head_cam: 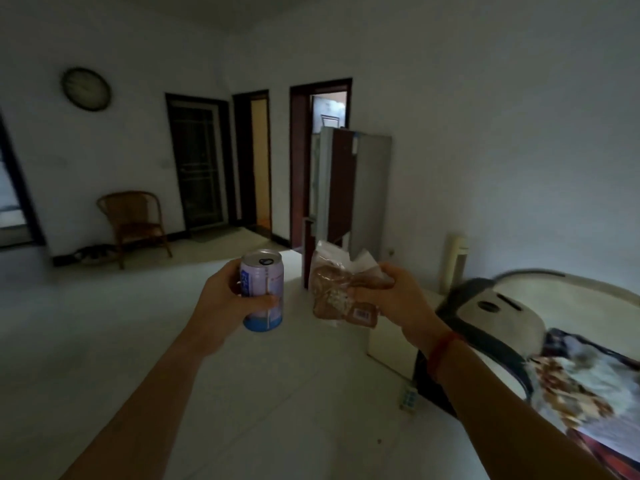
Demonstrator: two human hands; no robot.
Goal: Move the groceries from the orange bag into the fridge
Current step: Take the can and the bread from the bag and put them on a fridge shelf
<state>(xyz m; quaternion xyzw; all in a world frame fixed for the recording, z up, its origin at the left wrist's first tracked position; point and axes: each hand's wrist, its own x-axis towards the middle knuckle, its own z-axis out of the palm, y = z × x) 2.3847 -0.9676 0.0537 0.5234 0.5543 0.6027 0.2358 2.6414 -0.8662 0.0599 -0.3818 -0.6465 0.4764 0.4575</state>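
My left hand (221, 299) is wrapped around an upright pale purple and blue drink can (263, 289). My right hand (391, 299) grips a clear plastic bag of brown bread (341, 292) by its gathered top. Both are held out in front of me, a little apart. Straight ahead, against the right wall, stands the grey fridge (372, 188) with its upper door (336, 181) swung open toward me. The orange bag is not in view.
A wicker chair (135, 223) stands by the far wall at the left, with dark doorways (197, 164) behind. A tall cream fan or heater (453, 265) stands right of the fridge. A bed with a patterned cover (588, 379) fills the right side. Pale open floor (173, 341) lies ahead.
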